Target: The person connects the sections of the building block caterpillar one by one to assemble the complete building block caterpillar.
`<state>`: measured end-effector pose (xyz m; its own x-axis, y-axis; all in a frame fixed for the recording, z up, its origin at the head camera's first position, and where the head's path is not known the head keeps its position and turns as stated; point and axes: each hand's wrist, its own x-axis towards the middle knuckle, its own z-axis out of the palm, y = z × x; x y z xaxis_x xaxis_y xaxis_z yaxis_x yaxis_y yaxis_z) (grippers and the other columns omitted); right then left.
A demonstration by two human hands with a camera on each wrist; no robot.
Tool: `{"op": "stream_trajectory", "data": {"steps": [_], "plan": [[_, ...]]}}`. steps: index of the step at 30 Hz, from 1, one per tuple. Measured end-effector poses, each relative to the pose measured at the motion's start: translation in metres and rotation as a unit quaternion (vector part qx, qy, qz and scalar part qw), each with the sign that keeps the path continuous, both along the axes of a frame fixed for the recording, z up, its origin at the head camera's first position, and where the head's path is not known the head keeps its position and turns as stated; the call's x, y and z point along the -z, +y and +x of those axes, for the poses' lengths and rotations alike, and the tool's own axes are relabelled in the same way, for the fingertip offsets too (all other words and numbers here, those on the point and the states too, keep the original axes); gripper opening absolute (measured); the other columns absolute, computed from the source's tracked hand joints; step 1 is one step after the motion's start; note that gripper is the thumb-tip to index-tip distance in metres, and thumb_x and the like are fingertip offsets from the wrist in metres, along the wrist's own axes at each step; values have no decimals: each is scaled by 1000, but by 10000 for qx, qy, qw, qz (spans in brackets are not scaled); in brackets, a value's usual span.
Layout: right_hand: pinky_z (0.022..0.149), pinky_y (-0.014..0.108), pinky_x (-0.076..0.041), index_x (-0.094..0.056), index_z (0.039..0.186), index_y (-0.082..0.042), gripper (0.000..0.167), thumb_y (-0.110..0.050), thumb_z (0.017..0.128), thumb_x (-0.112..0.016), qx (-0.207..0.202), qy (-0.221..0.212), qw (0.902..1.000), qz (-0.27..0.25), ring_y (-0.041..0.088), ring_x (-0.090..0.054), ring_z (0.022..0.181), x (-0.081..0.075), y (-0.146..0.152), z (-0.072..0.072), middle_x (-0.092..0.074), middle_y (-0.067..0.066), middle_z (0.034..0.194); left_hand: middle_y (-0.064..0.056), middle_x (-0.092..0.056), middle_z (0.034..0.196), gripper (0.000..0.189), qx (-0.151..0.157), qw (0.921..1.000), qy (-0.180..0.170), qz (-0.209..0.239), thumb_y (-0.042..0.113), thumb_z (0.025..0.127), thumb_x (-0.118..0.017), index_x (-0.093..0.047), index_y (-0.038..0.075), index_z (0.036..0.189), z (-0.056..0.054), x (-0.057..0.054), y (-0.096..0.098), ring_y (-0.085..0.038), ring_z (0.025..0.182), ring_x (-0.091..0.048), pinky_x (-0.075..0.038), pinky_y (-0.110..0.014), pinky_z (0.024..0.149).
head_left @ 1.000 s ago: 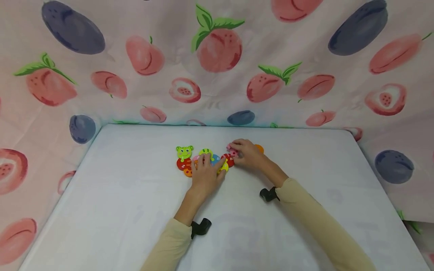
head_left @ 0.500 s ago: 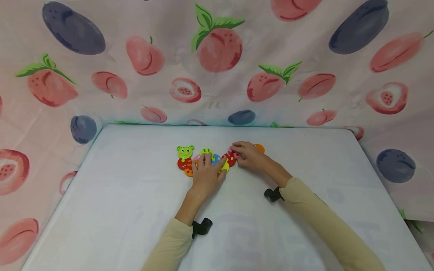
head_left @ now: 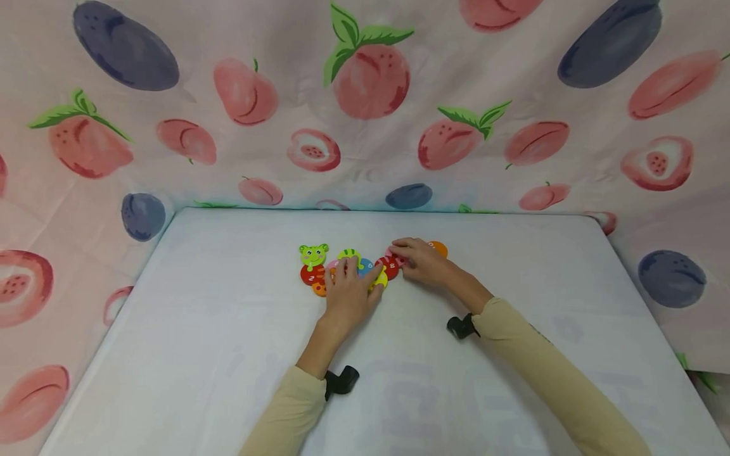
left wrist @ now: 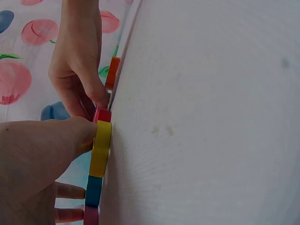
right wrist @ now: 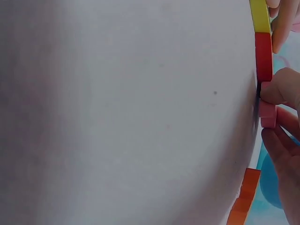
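Observation:
A row of colourful wooden caterpillar puzzle pieces lies on the white table, starting with a smiling green head piece (head_left: pixel 313 255) at the left. My left hand (head_left: pixel 345 297) rests over the middle of the row with fingers spread, its thumb by the yellow piece (left wrist: pixel 101 149). At the row's right end, my right hand (head_left: pixel 424 263) pinches a pink puzzle piece (right wrist: pixel 268 111) between thumb and fingers, right beside the red piece (head_left: pixel 390 268). The right fingers cover much of the pink piece in the head view. A blue piece (head_left: pixel 365 268) shows between the left fingers and thumb.
A separate orange puzzle piece (head_left: pixel 439 248) lies just beyond my right hand. The white table (head_left: pixel 228 361) extends toward me and to both sides. Behind it hangs a fruit-printed cloth (head_left: pixel 365 177), meeting the table's far edge.
My right hand has shifted slightly to the right with the pink piece, which now sits lower against the red one. My left hand stays in place on the row.

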<state>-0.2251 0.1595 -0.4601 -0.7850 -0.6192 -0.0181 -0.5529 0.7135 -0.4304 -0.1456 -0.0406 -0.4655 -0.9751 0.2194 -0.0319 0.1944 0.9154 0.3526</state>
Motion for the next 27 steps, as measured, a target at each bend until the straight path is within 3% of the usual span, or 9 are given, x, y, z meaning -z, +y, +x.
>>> {"op": "stream_trajectory", "data": {"steps": [6,11,18,27], "plan": [[109,49,-42,-51,140,-3,48,-7,92,-58,-92,2,9999,73,36,-45,134,2,2,0,-49,18,144,-17,-33,151,49,13,10000,43,76,42,96,-55,-47,33,144,0,-1,0,-40,142,-24,-17,-67,115],[114,55,-33,-45,145,-7,54,-13,92,-57,-153,-40,9995,281,37,-32,142,-5,13,2,-39,16,153,-18,-33,150,49,59,9998,121,111,43,96,-55,-48,32,143,0,-1,1,-40,142,-24,-17,-68,114],[113,61,-29,-42,146,-7,60,-13,89,-58,365,-309,9988,45,38,-24,143,-15,48,-4,-31,15,156,-18,-32,151,50,46,9998,45,162,42,96,-55,-46,32,144,0,-1,0,-39,143,-23,-15,-67,115],[112,64,-28,-41,146,-5,62,-14,89,-64,256,-563,9978,-235,42,-22,143,-8,69,-7,-27,18,158,-18,-32,151,51,48,9998,39,191,42,96,-56,-46,33,145,1,0,-2,-39,143,-23,-16,-67,115]]}}
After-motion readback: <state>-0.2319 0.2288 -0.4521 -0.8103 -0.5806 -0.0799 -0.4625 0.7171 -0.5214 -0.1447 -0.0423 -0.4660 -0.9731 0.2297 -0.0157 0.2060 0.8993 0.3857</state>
